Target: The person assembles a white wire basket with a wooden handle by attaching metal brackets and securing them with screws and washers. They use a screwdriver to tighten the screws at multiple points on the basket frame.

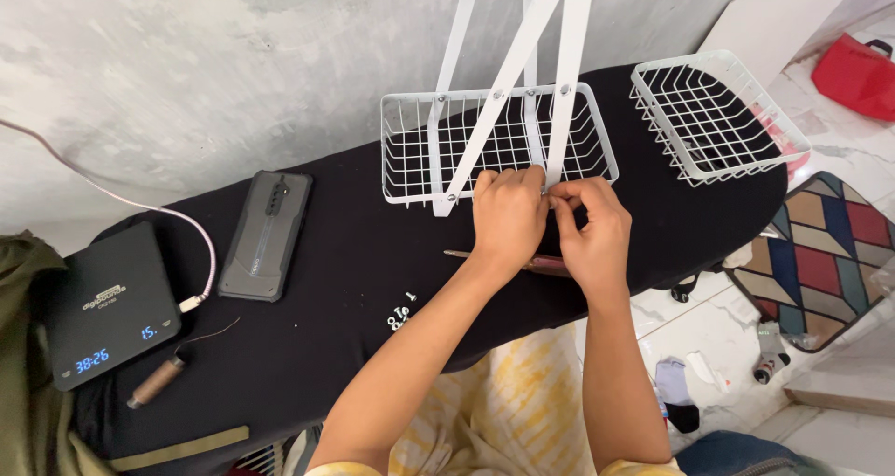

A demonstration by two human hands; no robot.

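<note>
Working at the near rim of a white wire basket of rectangular shape, both hands meet where flat white metal struts come down across it. Left hand is curled over the rim, fingers closed against the lower end of one strut, apparently bracing it in place. Right hand sits just beside it, touching it, with fingertips pinched narrow at the same joint; whether a small fastener lies between them cannot be told. The basket rests on a black padded board, directly ahead of the hands, which steadies it for this fitting.

A slim screwdriver with a reddish handle lies on the board just under both wrists, within ready reach. Small silver screws and nuts lie loose near the left forearm, grouped together. A second white wire basket stands apart, beyond the right hand, with no struts on it. Well off to the left of the left hand lie a dark phone face down, a black digital timer with a cable, and a brown cylindrical tool.
</note>
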